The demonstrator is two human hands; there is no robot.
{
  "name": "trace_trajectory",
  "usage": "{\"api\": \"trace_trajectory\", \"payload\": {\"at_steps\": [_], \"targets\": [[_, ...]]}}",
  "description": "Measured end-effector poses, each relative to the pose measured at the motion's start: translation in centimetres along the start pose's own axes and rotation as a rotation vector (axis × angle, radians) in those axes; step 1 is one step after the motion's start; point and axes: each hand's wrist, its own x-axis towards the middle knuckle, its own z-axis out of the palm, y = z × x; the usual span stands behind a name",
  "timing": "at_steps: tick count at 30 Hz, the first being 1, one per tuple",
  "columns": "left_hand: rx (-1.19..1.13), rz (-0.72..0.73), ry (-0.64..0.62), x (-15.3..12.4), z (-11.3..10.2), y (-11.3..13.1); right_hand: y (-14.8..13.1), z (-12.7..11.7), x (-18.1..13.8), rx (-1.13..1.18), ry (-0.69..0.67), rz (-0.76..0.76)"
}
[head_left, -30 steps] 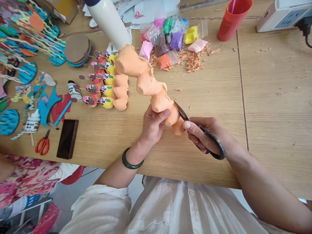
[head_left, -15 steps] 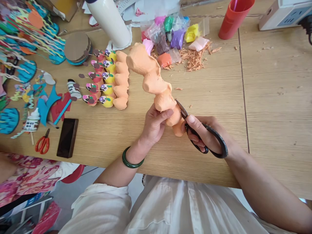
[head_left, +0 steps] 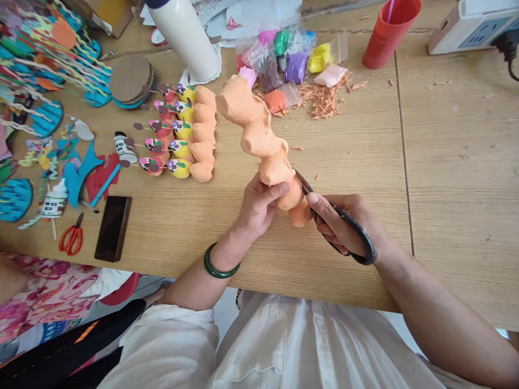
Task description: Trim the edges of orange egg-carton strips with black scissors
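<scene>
My left hand [head_left: 258, 208] is closed on the lower part of an orange egg carton strip [head_left: 265, 141], thumb on its bumpy face. The strip slants up and left above the table, with a ragged right edge. My right hand [head_left: 340, 224] grips black-handled scissors [head_left: 367, 243]. Their blades lie along the strip's right edge, close to my left thumb; part of them is hidden behind the strip. Left of the strip stand a plain orange carton row [head_left: 204, 132] and rows with yellow [head_left: 181, 148] and red painted cups decorated with faces.
Bags of coloured clay [head_left: 295, 65] and orange trimmings [head_left: 324, 100] lie at the back, beside a red cup [head_left: 391, 32] and a white bottle [head_left: 186, 40]. A phone [head_left: 112, 229], red-handled scissors [head_left: 71, 237] and glue [head_left: 54, 200] are left. Another person's patterned clothing [head_left: 44, 292] shows lower left.
The scissors' handles have come closer together and the blades have closed somewhat along the strip's edge. The strip has shifted slightly right. A dark-clothed leg has appeared at lower left.
</scene>
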Motion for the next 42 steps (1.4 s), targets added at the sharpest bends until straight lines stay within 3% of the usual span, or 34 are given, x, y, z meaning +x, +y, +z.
{"api": "trace_trajectory", "payload": {"at_steps": [9, 19, 25, 30, 37, 42], "targets": [[0.038, -0.067, -0.003, 0.3, -0.7, 0.2, -0.3, -0.8, 0.6, 0.051, -0.170, -0.036], [0.001, -0.091, -0.011, 0.1, -0.2, 0.4, -0.2, -0.2, 0.3, 0.018, -0.033, 0.031], [-0.006, -0.099, -0.011, 0.3, -0.2, 0.6, 0.0, 0.1, 0.4, 0.020, -0.044, 0.015], [-0.077, -0.210, -0.017, 0.6, -0.6, 0.9, 0.2, -0.2, 0.8, 0.071, -0.071, 0.011], [-0.066, -0.312, 0.024, 0.8, -1.1, 0.9, -0.7, -1.2, 0.6, -0.104, -0.037, -0.127], [-0.008, -0.262, 0.021, 0.6, -0.9, 0.7, -0.5, -0.9, 0.8, -0.182, 0.023, -0.204]]}}
